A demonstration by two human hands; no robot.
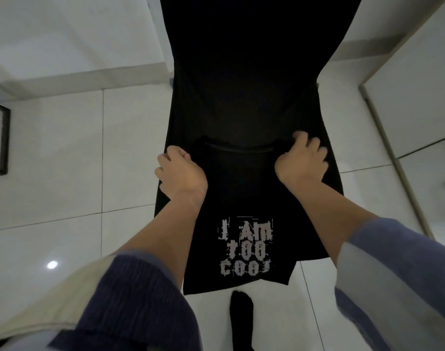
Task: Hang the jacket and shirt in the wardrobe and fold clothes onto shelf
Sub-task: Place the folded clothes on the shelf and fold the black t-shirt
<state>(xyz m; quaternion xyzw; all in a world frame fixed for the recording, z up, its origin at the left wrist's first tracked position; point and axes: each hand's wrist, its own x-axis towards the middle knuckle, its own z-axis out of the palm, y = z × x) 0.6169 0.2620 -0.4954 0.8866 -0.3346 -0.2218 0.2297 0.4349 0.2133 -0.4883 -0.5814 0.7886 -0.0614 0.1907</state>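
Observation:
A black T-shirt [244,203] with pale printed lettering hangs in front of me over the floor. My left hand [181,173] grips its left shoulder beside the collar. My right hand [302,159] grips the right shoulder, fingers curled into the cloth. The shirt's lower part hangs toward me, with the print low in the view. Beyond my hands a larger dark mass [244,72] fills the top centre; whether it is more of the shirt or something else I cannot tell.
White floor tiles [64,160] spread around. A white wardrobe panel [419,84] with a pale wooden edge stands at the right. A dark-framed object [0,138] sits at the left edge. My foot in a black sock [241,317] shows below the shirt.

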